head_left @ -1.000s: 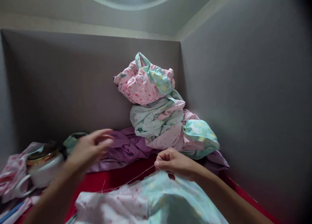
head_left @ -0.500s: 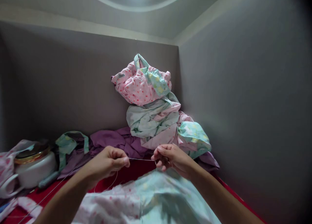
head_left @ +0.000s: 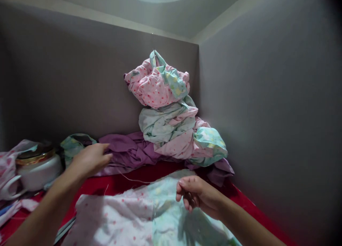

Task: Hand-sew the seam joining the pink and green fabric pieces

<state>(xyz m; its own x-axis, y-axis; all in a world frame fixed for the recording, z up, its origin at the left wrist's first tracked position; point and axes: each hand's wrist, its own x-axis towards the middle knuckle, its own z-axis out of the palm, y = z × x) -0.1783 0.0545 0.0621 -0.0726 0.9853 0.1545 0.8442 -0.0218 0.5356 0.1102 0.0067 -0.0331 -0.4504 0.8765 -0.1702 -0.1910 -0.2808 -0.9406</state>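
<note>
My left hand [head_left: 91, 160] is raised over the red surface at the left, its thumb and forefinger apart with nothing visible between them. Curled fingers and a pressed-in thumb close my right hand [head_left: 196, 194], which hovers over the pale green part of a cloth; whatever it pinches is too small to make out. That cloth [head_left: 128, 217] joins a pink-dotted white piece to a green patterned piece along a seam. A thin white thread [head_left: 133, 180] loops loosely behind the cloth's far edge.
Bundled pink and green fabric [head_left: 157, 89] is piled in the wall corner, above purple cloth [head_left: 130, 149]. At left stand a white cup [head_left: 10, 189] and a white jar [head_left: 40, 174] with a gold-rimmed dark lid. Grey walls [head_left: 267, 114] enclose the red surface [head_left: 93, 189].
The thread stretched between my hands has gone slack. My left hand has moved left and opened; my right hand has moved slightly right and down. The patterned cloth lies flatter and shows more.
</note>
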